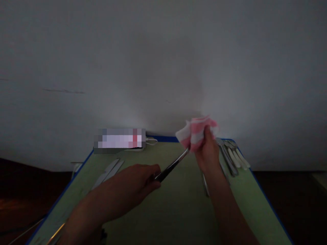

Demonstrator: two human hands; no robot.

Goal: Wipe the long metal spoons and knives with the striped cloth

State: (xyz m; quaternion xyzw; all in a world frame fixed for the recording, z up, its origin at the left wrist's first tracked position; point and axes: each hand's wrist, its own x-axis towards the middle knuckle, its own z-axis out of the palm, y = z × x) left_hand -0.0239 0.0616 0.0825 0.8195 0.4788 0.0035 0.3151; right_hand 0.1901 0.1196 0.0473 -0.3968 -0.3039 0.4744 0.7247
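My left hand (146,178) is closed around the end of a shiny metal utensil (173,165), which slants up to the right above the table. The utensil's far end disappears into a pink and white striped cloth (196,132), so its kind cannot be seen. Fingers and thumb of my right hand (208,149) are wrapped round the cloth, pressing it about that hidden end. Under my right wrist, a thin metal piece (205,185) lies on the green tabletop (163,211).
Several spoons, some with white handles (236,158), lie along the table's right side. Flat pale blades (108,173) lie at the left. A pixelated device (120,139) with a white cable (152,140) sits at the back left, near the grey wall (163,68).
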